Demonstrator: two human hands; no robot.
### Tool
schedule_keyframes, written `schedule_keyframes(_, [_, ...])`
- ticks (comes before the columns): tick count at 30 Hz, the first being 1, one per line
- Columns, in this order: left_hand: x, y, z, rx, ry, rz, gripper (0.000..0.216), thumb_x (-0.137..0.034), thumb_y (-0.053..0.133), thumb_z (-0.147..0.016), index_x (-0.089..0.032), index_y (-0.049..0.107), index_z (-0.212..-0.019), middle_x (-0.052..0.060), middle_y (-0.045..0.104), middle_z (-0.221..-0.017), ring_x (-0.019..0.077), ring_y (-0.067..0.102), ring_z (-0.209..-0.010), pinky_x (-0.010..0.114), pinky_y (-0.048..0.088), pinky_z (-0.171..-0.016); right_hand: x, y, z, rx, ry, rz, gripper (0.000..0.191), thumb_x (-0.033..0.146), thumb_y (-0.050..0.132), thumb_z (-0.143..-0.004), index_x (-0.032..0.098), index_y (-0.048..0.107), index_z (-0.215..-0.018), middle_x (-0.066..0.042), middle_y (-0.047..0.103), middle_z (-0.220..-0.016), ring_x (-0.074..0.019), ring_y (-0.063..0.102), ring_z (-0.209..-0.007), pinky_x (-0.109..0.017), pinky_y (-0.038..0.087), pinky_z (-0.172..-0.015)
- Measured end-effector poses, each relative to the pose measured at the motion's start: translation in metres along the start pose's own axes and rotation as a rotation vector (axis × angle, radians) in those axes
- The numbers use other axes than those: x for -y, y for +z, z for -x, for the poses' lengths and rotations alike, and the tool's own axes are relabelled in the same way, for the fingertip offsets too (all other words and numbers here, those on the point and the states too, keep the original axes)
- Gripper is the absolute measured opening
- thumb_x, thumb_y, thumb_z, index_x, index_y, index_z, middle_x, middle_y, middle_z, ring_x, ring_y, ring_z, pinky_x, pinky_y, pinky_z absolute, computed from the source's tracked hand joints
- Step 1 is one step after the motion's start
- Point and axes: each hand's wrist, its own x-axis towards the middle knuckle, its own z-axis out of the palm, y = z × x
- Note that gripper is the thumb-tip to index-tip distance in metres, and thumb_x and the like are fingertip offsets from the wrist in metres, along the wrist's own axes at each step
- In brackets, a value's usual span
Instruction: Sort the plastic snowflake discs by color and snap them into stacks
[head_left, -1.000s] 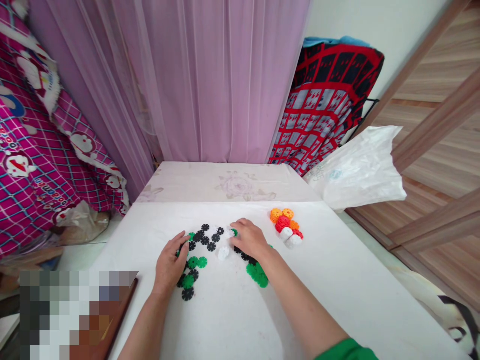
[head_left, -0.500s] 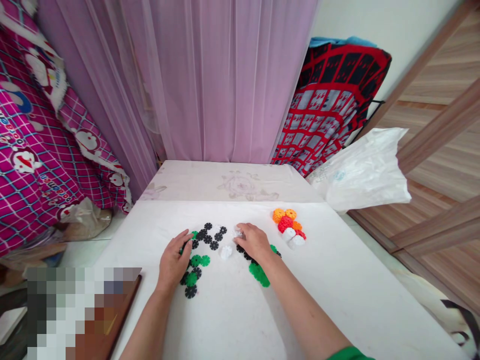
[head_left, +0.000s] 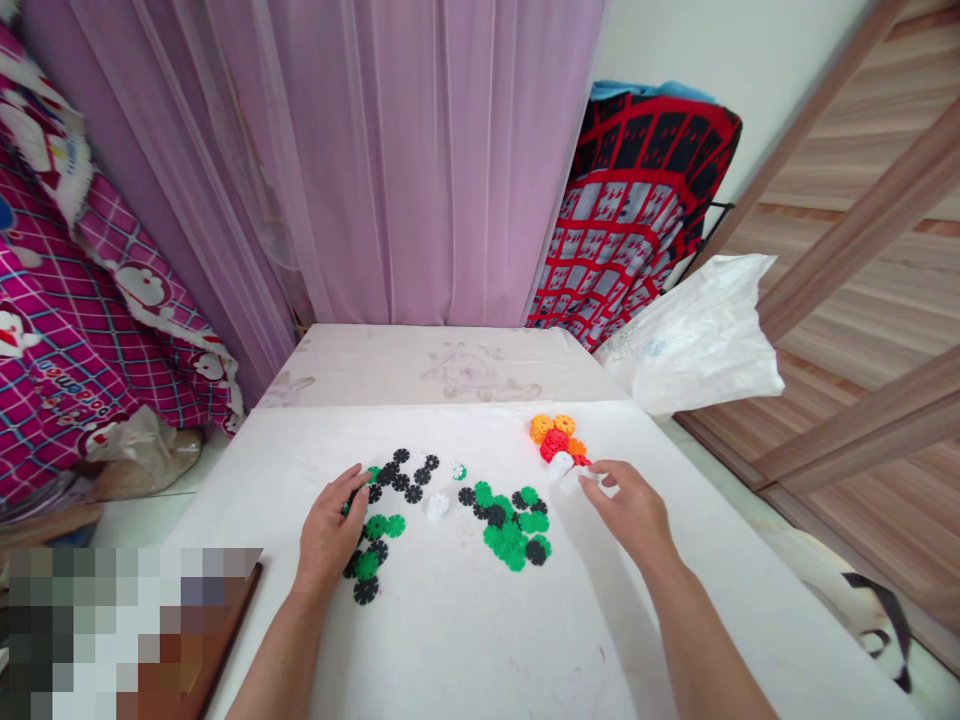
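Note:
My left hand (head_left: 334, 520) lies at the left cluster, fingers stretched and thumb apart, partly covering green and black pieces. Notched plastic discs lie around it: black discs (head_left: 401, 475) past the fingertips, green discs (head_left: 385, 525) beside the thumb. At the right, my right hand (head_left: 630, 505) pinches a white notched disc, mostly hidden by the fingertips, at the end of the coloured pile. That pile has orange discs (head_left: 551, 428), red discs (head_left: 554, 445) and another white disc (head_left: 560, 463). Between the hands lie a white disc (head_left: 437, 506) and a green-and-black group (head_left: 511, 530).
A small white-and-green disc (head_left: 458, 471) lies mid-table. The white-covered table (head_left: 450, 640) reaches back to a floral cloth (head_left: 461, 368). A white plastic bag (head_left: 705, 340) hangs at the right edge. A brown-edged object (head_left: 232, 640), partly blurred out, is at the lower left.
My right hand has moved right from the middle of the table to the white discs, uncovering the green-and-black group. My left hand stays by its cluster. The view has turned slightly right.

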Motion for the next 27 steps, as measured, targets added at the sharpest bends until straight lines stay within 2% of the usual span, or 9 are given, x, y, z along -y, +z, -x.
schedule_keyframes(4, [0.000,0.000,0.000,0.003,-0.014,0.008,0.036,-0.047,0.048,-0.085,-0.027,0.072,-0.104,0.004,0.067,-0.125,0.0249,0.061,-0.118,0.044,0.046,-0.105,-0.015,-0.004,-0.011,0.044,0.005,0.037,0.031,0.050,0.054,-0.072,0.024,0.066,-0.085,-0.003,0.066,-0.089,-0.0181,0.060,-0.071,-0.030,0.045,-0.064])
schedule_keyframes(12, [-0.002,-0.001,0.000,0.010,-0.009,0.002,0.036,-0.046,0.049,-0.084,-0.027,0.072,-0.104,0.004,0.067,-0.125,0.0244,0.061,-0.118,0.043,0.046,-0.105,-0.013,0.008,-0.013,0.084,-0.039,0.072,0.024,0.044,0.055,-0.075,0.025,0.066,-0.086,-0.001,0.065,-0.090,-0.0167,0.061,-0.073,-0.029,0.044,-0.063])
schedule_keyframes(17, [-0.003,-0.002,0.000,0.005,-0.008,-0.004,0.036,-0.046,0.049,-0.084,-0.026,0.072,-0.103,0.004,0.068,-0.124,0.0243,0.061,-0.117,0.042,0.047,-0.105,-0.008,0.002,-0.011,0.062,-0.072,0.094,0.026,0.046,0.051,-0.078,0.025,0.066,-0.082,-0.002,0.066,-0.093,-0.0175,0.061,-0.075,-0.029,0.043,-0.062])
schedule_keyframes(22, [-0.003,-0.002,0.000,-0.001,-0.008,-0.001,0.034,-0.045,0.049,-0.084,-0.027,0.073,-0.102,0.003,0.068,-0.124,0.0238,0.062,-0.117,0.043,0.045,-0.107,0.015,0.000,0.006,0.022,-0.115,0.042,0.024,0.038,0.046,-0.083,0.024,0.065,-0.081,-0.002,0.067,-0.090,-0.0159,0.061,-0.073,-0.028,0.043,-0.066])
schedule_keyframes(27, [-0.004,-0.001,0.000,-0.004,-0.007,0.006,0.034,-0.044,0.049,-0.085,-0.027,0.073,-0.102,0.004,0.068,-0.124,0.0236,0.062,-0.117,0.043,0.045,-0.106,0.059,0.035,0.018,0.277,-0.274,-0.050,0.018,0.029,0.049,-0.085,0.023,0.065,-0.080,-0.001,0.065,-0.085,-0.0144,0.061,-0.071,-0.027,0.044,-0.070])
